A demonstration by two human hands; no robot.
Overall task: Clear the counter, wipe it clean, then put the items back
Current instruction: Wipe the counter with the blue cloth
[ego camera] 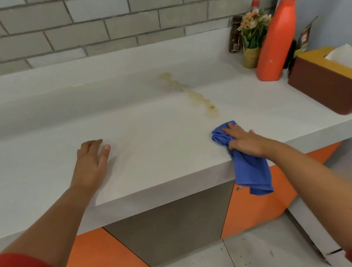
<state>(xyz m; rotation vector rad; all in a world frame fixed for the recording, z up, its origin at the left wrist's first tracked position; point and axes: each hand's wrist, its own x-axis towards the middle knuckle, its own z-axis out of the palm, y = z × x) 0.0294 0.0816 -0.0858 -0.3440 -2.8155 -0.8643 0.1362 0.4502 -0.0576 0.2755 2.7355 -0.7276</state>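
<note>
Both palms lie flat by the counter (158, 134) edge: left hand (92, 163) empty, right hand (245, 142) pressing an overhanging blue cloth (251, 173).

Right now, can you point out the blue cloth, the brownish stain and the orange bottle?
blue cloth (252, 173): head view, its hanging part.
brownish stain (195, 96): head view, middle of the streak.
orange bottle (276, 44): head view, middle of its body.

1. The table (148, 138) is a smooth white slab with a faint sheen, marked by a dull yellowish stain (197, 97).
2. The cloth (251, 172) is soft blue fabric, matt and creased.
3. The bottle (276, 42) is glossy orange plastic.
4. The box (325, 87) looks matt, brown and yellow, and the tissue (348, 57) in it is thin white paper.
5. The wall (102, 8) is matt grey tile with rough joints.
</note>
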